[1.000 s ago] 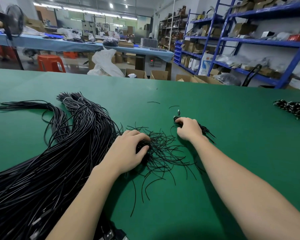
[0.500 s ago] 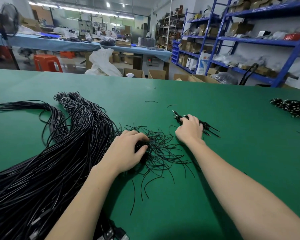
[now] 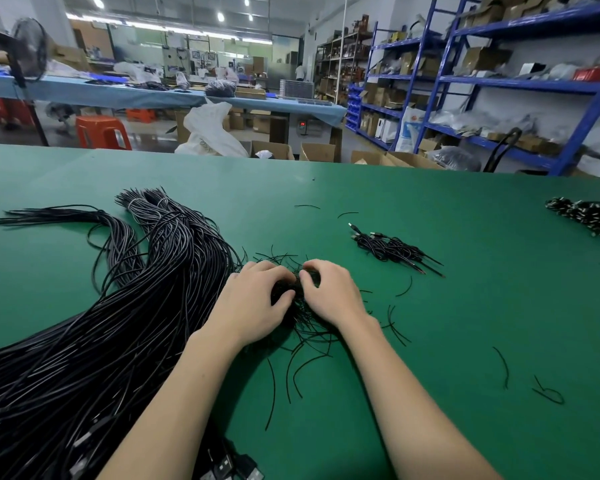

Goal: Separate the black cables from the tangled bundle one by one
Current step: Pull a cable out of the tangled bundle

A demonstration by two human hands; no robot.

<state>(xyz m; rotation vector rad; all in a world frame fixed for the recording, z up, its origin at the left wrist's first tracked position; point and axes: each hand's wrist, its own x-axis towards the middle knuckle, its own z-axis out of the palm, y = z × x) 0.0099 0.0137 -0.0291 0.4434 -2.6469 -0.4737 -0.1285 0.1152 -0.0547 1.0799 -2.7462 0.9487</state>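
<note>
A tangled clump of thin black cables lies at the middle of the green table. My left hand grips the clump from its left side, thumb and fingers curled round it. Opposite it, my right hand has its curled fingertips in the top of the same clump; which strand they pinch is hidden. A small pile of separated short cables with plugs lies apart, to the right and behind the hands. Loose cable ends fan out below the clump.
A big sheaf of long black cables sweeps from back left to the near left edge, ending in USB plugs. Another dark bundle lies far right. Stray single strands lie at the right front. Shelves and boxes stand beyond the table.
My right hand has let go of the small pile of separated cables at the right and come back left to the tangled clump. My left hand has stayed on the clump.
</note>
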